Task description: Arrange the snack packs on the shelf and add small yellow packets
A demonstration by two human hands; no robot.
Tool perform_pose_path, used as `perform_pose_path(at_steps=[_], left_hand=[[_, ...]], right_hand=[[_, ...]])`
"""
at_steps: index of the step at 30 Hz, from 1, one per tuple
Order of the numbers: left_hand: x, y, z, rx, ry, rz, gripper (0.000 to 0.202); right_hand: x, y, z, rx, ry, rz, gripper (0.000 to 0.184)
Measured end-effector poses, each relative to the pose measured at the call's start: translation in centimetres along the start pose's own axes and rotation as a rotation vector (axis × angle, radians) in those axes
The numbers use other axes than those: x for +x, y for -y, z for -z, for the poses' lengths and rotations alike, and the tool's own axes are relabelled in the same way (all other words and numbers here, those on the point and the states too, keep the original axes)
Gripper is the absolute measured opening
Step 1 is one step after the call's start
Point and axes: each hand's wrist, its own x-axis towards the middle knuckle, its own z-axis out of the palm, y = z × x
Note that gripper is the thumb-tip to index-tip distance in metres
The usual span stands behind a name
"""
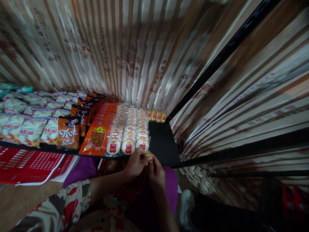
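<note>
Over the front edge of the black shelf (164, 141), my left hand (135, 163) and my right hand (156, 172) come together, both closed on a small yellow snack packet (148, 156). Its print is too small and dim to read. Just beyond my fingers lie three rows of round white rice crackers (128, 146) in clear wrappers with red labels. Behind the bare part of the shelf, several small yellow packets (158, 116) with red labels stand side by side at the back edge.
Left of the crackers lie a flat orange snack bag (98, 132), orange-and-black bags (69, 132) and several white chip bags (31, 130). A red basket (31, 164) is below the shelf. Black frame bars (222, 51) and a striped curtain (135, 48) enclose the shelf.
</note>
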Motion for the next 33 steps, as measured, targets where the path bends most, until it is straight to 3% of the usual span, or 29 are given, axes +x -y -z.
perform_pose_path(at_steps=[4,9,18,23,33], left_hand=[[1.6,-1.7,-0.6,0.044,0.059,0.042,0.008],[3.7,-3.1,-1.8,0.145,0.066,0.021,0.011],[7.4,-4.2,-4.7,0.311,0.068,-0.026,0.012],[9.5,-5.1,-5.9,0.416,0.098,-0.036,0.014],[13.2,-6.9,-7.3,0.605,0.103,0.077,0.019]], right_hand=[[1.4,0.2,0.7,-0.027,-0.067,0.037,0.048],[3.0,-0.1,1.5,-0.055,-0.149,-0.027,0.055],[5.3,-2.2,2.7,-0.110,-0.181,-0.028,0.053],[7.4,-3.9,2.8,-0.208,-0.187,0.037,0.051],[11.6,-5.7,1.8,-0.341,-0.162,0.030,0.045]])
